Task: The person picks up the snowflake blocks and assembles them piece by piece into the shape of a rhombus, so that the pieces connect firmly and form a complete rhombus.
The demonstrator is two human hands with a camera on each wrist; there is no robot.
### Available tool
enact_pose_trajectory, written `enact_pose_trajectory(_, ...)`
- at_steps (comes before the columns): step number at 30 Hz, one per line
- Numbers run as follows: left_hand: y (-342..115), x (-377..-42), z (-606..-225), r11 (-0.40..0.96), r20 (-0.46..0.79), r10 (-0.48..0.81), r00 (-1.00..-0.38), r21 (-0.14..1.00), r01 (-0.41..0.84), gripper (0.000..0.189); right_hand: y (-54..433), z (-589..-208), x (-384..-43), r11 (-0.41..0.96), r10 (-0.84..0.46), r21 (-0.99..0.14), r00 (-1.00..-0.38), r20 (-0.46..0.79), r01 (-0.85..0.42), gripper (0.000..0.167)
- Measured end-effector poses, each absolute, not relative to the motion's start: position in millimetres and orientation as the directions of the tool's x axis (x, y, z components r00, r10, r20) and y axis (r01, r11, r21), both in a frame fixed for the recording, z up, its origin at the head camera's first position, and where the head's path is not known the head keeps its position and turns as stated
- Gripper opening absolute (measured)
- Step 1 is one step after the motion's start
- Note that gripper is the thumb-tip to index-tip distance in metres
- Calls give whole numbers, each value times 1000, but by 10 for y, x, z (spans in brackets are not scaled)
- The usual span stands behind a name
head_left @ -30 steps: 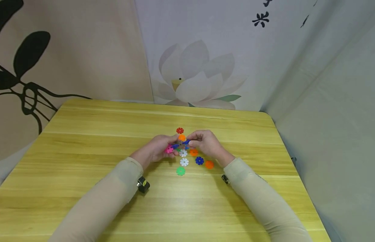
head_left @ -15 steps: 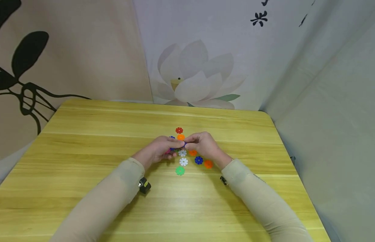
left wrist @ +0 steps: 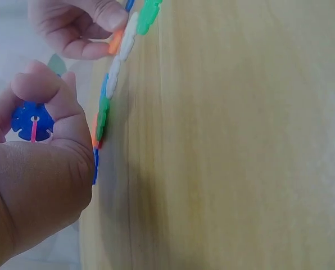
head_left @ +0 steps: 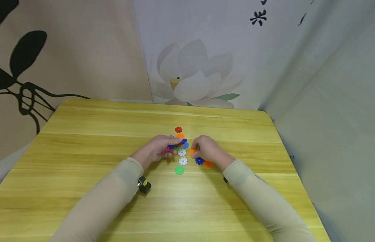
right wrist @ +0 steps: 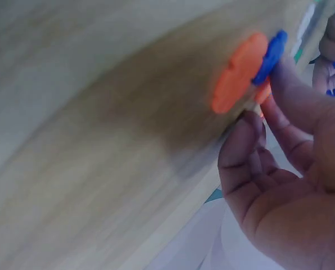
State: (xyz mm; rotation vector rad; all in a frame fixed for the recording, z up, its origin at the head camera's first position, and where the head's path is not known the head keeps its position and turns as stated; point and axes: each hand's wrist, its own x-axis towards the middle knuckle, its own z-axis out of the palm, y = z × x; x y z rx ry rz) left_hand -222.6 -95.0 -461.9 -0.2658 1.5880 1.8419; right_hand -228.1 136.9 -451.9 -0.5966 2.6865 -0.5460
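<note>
My left hand [head_left: 157, 148] holds a small joined group of plastic snowflake discs; a blue disc [left wrist: 31, 121] with a pink disc [left wrist: 34, 133] slotted into it shows among the curled fingers. To the right, thumb and fingertips of my right hand [head_left: 208, 148] pinch an orange snowflake disc [head_left: 192, 152] low at the table. A dark blue disc [head_left: 199, 161] and another orange disc [right wrist: 240, 73] lie by the right thumb. Between the hands are a light blue disc [head_left: 185, 145] and two white discs [head_left: 183, 161]. The left fingers hide part of the held group.
A red disc [head_left: 178, 129] and an orange disc [head_left: 180, 136] lie at the far end of the row, a green disc [head_left: 179, 170] at the near end. The wooden table [head_left: 115, 201] ends at a printed curtain [head_left: 199, 67] behind.
Earlier both hands met at a blue disc. My right hand has let go of it and moved right and nearer to the orange disc; the left hand keeps the joined discs.
</note>
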Motion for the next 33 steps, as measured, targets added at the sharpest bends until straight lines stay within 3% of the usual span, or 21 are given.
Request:
enact_pose_trajectory(2, -953, -2225, -4618, -29, -560, 360, -746, 792, -609, 42, 1391, -4520, -2303, 819, -441, -506, -862, -251, -272, 22)
enact_pose_trajectory(4, -961, -2225, -4622, -28, -561, 359, -746, 793, -609, 42, 1423, -4517, -2339, 754, -398, -644, -872, -287, -132, 19)
enact_pose_trajectory(7, -965, -2230, -4623, -20, -569, 349, -745, 790, -613, 37, 1455, -4479, -2394, 550, -316, -826, -886, -340, 121, 15)
enact_pose_trajectory(11, -964, -2236, -4615, -7, -570, 343, -746, 793, -609, 34, 1446, -4413, -2435, 351, -265, -890, -880, -393, 291, 22)
enact_pose_trajectory(24, -957, -2226, -4591, 9, -551, 350, -757, 810, -586, 42, 1388, -4352, -2430, 350, -255, -882, -874, -413, 315, 22)
enact_pose_trajectory(33, -929, -2227, -4595, 27, -554, 342, -759, 813, -582, 37, 1389, -4368, -2428, 363, -260, -880, -873, -412, 307, 22)
